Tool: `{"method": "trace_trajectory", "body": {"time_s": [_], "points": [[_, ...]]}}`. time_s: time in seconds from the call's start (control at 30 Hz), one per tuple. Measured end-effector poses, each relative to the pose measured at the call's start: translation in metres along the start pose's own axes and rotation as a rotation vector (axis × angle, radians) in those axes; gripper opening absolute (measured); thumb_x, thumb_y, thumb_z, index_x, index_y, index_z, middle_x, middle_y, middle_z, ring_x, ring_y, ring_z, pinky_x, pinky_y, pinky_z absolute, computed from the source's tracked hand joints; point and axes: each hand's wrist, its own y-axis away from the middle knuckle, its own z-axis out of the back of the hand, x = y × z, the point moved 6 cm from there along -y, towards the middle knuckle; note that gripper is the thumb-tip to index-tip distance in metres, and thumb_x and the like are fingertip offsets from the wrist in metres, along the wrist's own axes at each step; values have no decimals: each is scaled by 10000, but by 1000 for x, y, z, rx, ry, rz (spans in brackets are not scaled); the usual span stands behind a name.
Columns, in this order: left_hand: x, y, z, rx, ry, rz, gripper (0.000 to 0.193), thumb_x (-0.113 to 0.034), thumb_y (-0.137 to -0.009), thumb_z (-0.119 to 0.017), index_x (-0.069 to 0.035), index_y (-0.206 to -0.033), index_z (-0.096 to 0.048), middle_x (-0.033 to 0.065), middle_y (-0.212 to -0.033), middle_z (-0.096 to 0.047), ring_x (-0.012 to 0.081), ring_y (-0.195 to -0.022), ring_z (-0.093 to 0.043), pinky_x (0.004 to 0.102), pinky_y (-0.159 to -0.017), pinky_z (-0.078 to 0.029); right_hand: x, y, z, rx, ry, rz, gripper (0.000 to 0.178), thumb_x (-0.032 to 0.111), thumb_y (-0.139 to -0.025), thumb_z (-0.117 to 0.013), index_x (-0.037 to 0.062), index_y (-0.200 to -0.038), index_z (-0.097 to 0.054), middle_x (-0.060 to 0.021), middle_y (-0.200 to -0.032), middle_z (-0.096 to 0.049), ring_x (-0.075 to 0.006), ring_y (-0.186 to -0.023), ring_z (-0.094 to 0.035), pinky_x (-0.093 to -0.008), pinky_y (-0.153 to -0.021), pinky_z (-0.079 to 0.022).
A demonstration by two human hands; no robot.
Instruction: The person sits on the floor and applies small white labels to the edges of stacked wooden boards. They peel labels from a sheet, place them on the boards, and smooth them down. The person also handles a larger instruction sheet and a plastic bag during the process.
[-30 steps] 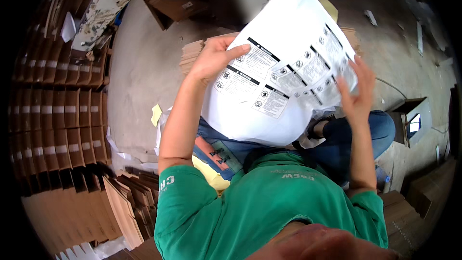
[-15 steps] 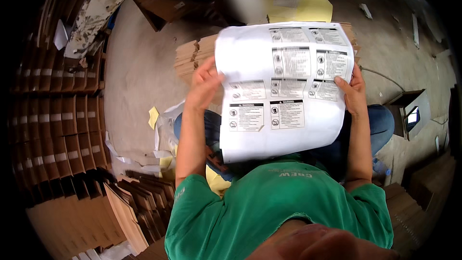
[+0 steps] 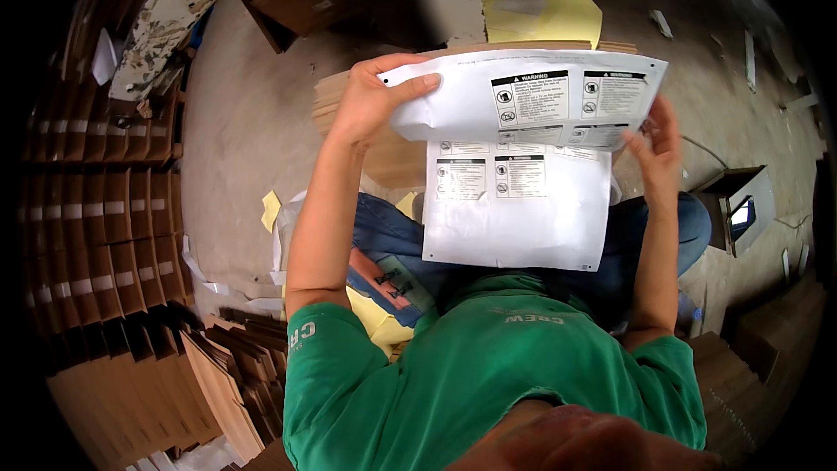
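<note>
Over my lap I hold a large white paper sheet (image 3: 516, 235) printed with several black-and-white label blocks. My left hand (image 3: 370, 100) pinches its upper left corner, thumb on the printed face and fingers behind. At the right edge, my right hand (image 3: 657, 150) is closed on the paper, its thumb in front and the other fingers partly hidden. The sheet's upper part bends toward me and overlaps the flatter lower part, which hangs above my crossed legs. Beyond the sheet lies a stack of flat brown cardboard (image 3: 327, 113), mostly covered by the paper.
A yellow sheet (image 3: 558, 10) lies past the cardboard stack. Brown cardboard partitions (image 3: 109, 196) fill the left side, with leaning cardboard panels (image 3: 228, 388) nearer me. To the right a small open box (image 3: 760, 201) stands on the floor. Paper scraps (image 3: 270, 211) lie at my left.
My left hand has moved up from the sheet's left edge to its upper corner. The upper part of the paper has bent toward me, over the lower part. My right hand has shifted slightly right.
</note>
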Motion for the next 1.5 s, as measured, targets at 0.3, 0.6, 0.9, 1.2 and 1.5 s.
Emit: {"method": "trace_trajectory", "body": {"time_s": [0.3,0.6,0.9,1.2,1.5], "points": [[-21,11,-27,122,-149,-130,259,-125,-703,-751,-25,-926,-664,49,-862,-653,126,-783,-594,259,-714,-473,104,-44,-84,580,604,558,179,166,-827,-605,38,-953,-611,-112,-910,-616,-244,-890,-569,-369,-962,-351],[-79,35,-85,145,-1024,-866,566,-30,-722,-668,-121,-1252,-493,85,-1036,-614,206,-942,-571,299,-828,-443,79,-48,-103,782,218,127,186,180,-882,-550,2,-895,-603,-51,-752,-590,-108,-645,-503,-245,-591,-427],[-40,2,-89,629,-288,-161,593,44,-758,-607,-81,-1310,-430,45,-825,-643,60,-739,-565,214,-691,-467,104,-45,-96,569,447,405,199,116,-779,-637,37,-960,-619,-62,-963,-579,-184,-831,-522,-280,-664,-443],[-33,-1,-92,634,-138,-43,529,45,-773,-574,-25,-1279,-438,70,-828,-668,74,-703,-613,195,-648,-489,130,-18,-122,619,459,787,189,58,-652,-692,46,-837,-652,-36,-1011,-547,-251,-972,-487,-368,-807,-417],[-20,-1,-92,560,152,162,474,67,-699,-537,34,-1171,-507,91,-726,-636,102,-634,-598,213,-569,-465,133,-9,-135,673,522,869,144,31,-617,-659,17,-755,-617,-15,-927,-559,-210,-922,-508,-341,-806,-418]]}}
